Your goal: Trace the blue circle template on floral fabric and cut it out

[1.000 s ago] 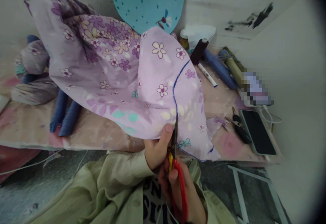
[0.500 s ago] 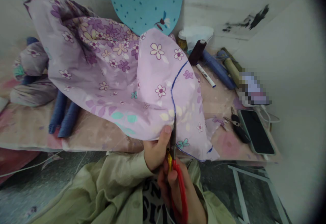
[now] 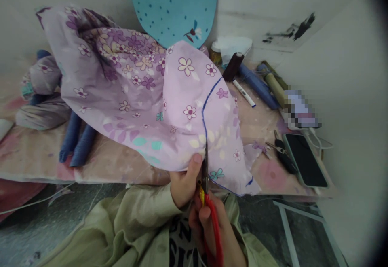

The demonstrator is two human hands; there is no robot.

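Observation:
A lilac floral fabric (image 3: pixel 182 93) spreads over the table, bunched up on its left side and lying flatter on the right. A curved blue pen line runs down it. My left hand (image 3: pixel 184 184) pinches the fabric's near edge, thumb on top and fingers hidden underneath. In my right hand (image 3: pixel 209 222) are red-handled scissors (image 3: pixel 216 234), with something small and yellow at their pivot side. Their blades point away from me, in the fabric at the lower end of the blue line, right beside my left thumb.
Behind the fabric stands a blue dotted round board (image 3: pixel 174 12). To the right lie a dark thread spool (image 3: pixel 233 66), a marker (image 3: pixel 244 93), blue rolls (image 3: pixel 259 87), keys (image 3: pixel 285 155) and a phone (image 3: pixel 306 159). More blue rolls (image 3: pixel 71 135) and bundled cloth (image 3: pixel 42 111) sit left.
The view has shifted slightly, so most things sit a little lower in the picture. Both hands keep their grips, and the scissors stay at about the same place on the blue line.

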